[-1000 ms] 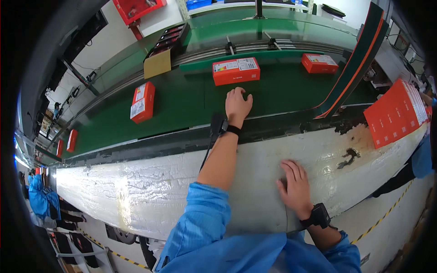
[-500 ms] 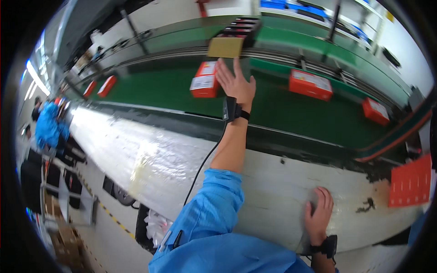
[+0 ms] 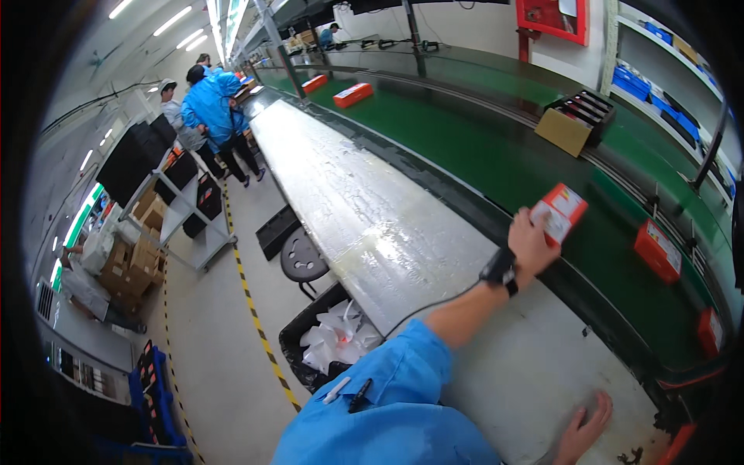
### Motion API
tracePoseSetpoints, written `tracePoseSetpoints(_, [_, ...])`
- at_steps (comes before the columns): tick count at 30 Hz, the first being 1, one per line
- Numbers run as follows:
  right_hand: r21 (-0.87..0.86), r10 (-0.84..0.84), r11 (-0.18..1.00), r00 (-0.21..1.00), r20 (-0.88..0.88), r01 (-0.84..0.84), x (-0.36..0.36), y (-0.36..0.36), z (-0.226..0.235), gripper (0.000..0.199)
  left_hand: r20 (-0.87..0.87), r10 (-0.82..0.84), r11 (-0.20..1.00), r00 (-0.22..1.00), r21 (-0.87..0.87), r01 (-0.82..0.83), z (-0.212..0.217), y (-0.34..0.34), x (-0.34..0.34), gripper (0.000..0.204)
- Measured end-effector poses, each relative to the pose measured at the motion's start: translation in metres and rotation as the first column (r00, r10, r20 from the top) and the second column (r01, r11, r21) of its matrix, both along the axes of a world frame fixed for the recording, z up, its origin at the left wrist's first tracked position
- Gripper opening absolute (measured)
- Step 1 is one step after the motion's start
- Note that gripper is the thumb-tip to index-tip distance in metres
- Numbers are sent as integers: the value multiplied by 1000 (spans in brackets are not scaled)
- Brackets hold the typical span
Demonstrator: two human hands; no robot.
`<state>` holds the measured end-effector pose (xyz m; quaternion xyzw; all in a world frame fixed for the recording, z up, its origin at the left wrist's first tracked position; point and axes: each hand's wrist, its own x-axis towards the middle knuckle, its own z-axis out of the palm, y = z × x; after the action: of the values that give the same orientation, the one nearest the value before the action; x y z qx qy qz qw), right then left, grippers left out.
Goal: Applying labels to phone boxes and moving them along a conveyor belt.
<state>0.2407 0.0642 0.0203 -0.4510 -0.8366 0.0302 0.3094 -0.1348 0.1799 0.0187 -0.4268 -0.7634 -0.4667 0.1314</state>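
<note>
My left hand (image 3: 531, 242) reaches out over the near edge of the green conveyor belt, its fingers closed round one end of a small red box (image 3: 564, 211) with white labels. The box sits at a slant at the belt's near side; I cannot tell whether it is lifted. My right hand (image 3: 587, 428) lies on the pale worktable (image 3: 372, 232), fingers stretched out and holding nothing. Farther right on the belt are two more red boxes, one (image 3: 659, 252) standing near the far rail and another (image 3: 709, 332) partly cut off at the rim.
More red boxes (image 3: 353, 95) lie far up the belt (image 3: 465, 147). Beyond the rail stands a black divided tray with a cardboard flap (image 3: 561, 132). A bin of clear plastic bags (image 3: 339, 337) and a dark stool (image 3: 302, 256) stand left of the table. Two people in workwear stand farther off.
The view has swung to the left. My left hand, spread beside the red box before, has now closed on it. My right hand still rests on the table.
</note>
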Motion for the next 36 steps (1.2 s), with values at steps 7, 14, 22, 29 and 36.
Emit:
tracePoseSetpoints(7, [-345,65,922,948,-312,-177,-16,-21,-11,34,-168,-372,925,913,-150,349,-1,-183,98,65])
tracePoseSetpoints(14, [-763,-90,562,894,-439,-318,-50,-43,-17,35,-189,-542,826,819,63,561,-14,-242,165,44])
tracePoseSetpoints(22, [-602,110,746,944,-311,-285,-47,-57,49,16,896,-438,540,69,201,817,22,-255,131,48])
tracePoseSetpoints(29, [-622,-99,636,751,-653,-458,-71,-37,50,16,932,-361,783,-36,324,531,23,-250,134,15])
tracePoseSetpoints(36, [-633,-102,608,744,-660,-478,-57,-48,46,12,923,-381,766,-63,352,538,18,-255,139,15])
